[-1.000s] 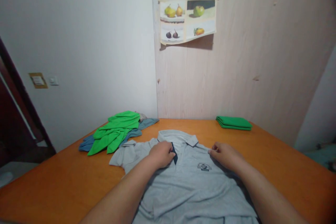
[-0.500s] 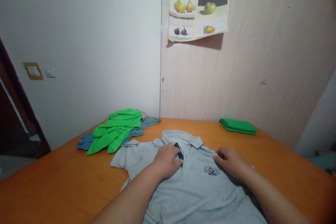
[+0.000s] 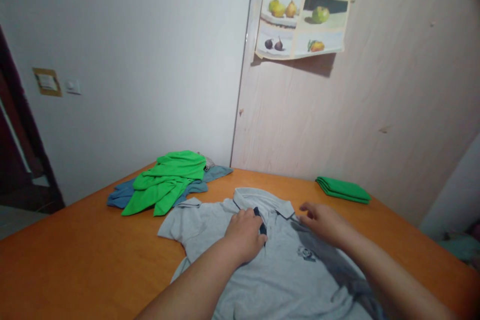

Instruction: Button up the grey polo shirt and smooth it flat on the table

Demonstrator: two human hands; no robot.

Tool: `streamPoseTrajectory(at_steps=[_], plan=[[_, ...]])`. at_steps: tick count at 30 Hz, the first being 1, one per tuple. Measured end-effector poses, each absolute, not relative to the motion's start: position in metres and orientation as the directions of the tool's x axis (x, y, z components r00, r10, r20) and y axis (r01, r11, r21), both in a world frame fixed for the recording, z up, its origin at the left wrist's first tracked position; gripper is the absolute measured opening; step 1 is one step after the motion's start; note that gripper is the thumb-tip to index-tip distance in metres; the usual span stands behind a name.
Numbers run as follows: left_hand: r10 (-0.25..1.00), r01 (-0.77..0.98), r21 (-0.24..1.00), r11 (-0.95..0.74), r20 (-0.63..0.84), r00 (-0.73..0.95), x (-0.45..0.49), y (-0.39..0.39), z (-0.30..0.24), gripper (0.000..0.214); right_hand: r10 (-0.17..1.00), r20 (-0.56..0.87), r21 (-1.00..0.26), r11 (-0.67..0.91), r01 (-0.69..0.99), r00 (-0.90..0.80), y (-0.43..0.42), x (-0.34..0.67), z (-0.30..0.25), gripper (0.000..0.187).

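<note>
I can read no words or numbers from here. The chest emblem [image 3: 306,253] on the grey polo shirt [image 3: 262,275] is too small to make out. The fruit poster [image 3: 303,24] shows no lettering I can read, and the wall plate [image 3: 47,81] is blurred.

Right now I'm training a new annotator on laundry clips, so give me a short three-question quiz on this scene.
1. True or false: the left hand rests on the grey polo shirt.
2. The folded green cloth lies: A) under the shirt; B) far right on the table, apart from the shirt; C) on the shirt's collar.
3. What colour garment lies beneath the crumpled green garment?
Key: 1 true; 2 B; 3 blue.
</note>
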State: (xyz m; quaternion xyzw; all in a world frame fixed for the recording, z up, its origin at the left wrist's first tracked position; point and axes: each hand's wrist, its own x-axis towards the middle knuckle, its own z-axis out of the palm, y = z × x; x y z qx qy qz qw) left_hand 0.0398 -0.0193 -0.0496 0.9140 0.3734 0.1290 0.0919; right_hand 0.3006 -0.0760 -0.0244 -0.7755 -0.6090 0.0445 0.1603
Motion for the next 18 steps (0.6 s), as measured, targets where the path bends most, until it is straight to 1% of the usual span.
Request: streamPoseTrajectory(at_steps=[4, 6, 10, 13, 16, 18], plan=[[0.701, 0.649, 0.273, -0.71, 0.189, 0.688, 0.039, -0.019, -0.05, 0.034, 0.977, 0.175, -0.363, -0.047, 0.93, 0.118, -0.048, 0.267, -0.015, 0.038], [0.703, 0.649, 0.276, -0.709, 0.19, 0.686, 0.039, -0.019, -0.051, 0.034, 0.98, 0.175, -0.373, -0.022, 0.927, 0.094, -0.037, 0.253, -0.023, 0.039], [0.702, 0.647, 0.28, -0.709, 0.195, 0.685, 0.038, -0.02, -0.052, 0.035, 0.971, 0.188, -0.343, -0.078, 0.936, 0.149, -0.026, 0.244, -0.054, 0.041], [0.699, 0.642, 0.288, -0.711, 0.191, 0.689, 0.038, -0.019, -0.053, 0.034, 0.964, 0.198, -0.337, -0.103, 0.936, 0.177, -0.025, 0.248, -0.072, 0.035], [0.699, 0.64, 0.29, -0.711, 0.19, 0.69, 0.039, -0.018, -0.053, 0.035, 0.956, 0.21, -0.38, -0.115, 0.918, 0.207, -0.027, 0.252, -0.079, 0.021], [0.699, 0.642, 0.287, -0.711, 0.187, 0.69, 0.039, -0.018, -0.054, 0.035, 0.946, 0.243, -0.456, -0.085, 0.886, 0.216, -0.027, 0.254, -0.079, 0.017]])
